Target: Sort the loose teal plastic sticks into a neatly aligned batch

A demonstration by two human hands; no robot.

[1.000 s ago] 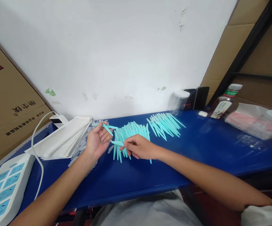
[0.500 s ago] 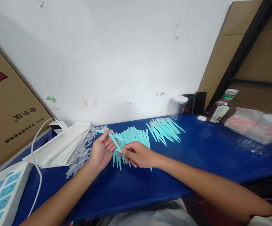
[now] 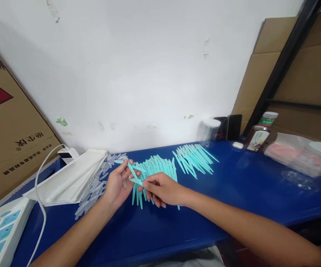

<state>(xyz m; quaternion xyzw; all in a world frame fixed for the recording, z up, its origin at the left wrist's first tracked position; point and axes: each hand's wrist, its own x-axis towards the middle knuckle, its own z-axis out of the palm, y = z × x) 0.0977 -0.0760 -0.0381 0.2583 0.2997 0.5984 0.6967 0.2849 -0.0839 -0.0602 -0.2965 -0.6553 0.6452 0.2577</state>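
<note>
Fingers of the left hand were clamped on teal sticks at the pile's left; the right hand, over its near edge, pinched another stick endwise, seemingly keeping its length clear.

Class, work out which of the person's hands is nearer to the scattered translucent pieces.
Left. The left hand is close beside the translucent pieces, along their right side; the right hand is farther right, overlapping a teal pile in the view.

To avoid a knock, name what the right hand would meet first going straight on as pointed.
Probably the turquoise strip held in the left hand, though depth between them is unclear.
</note>
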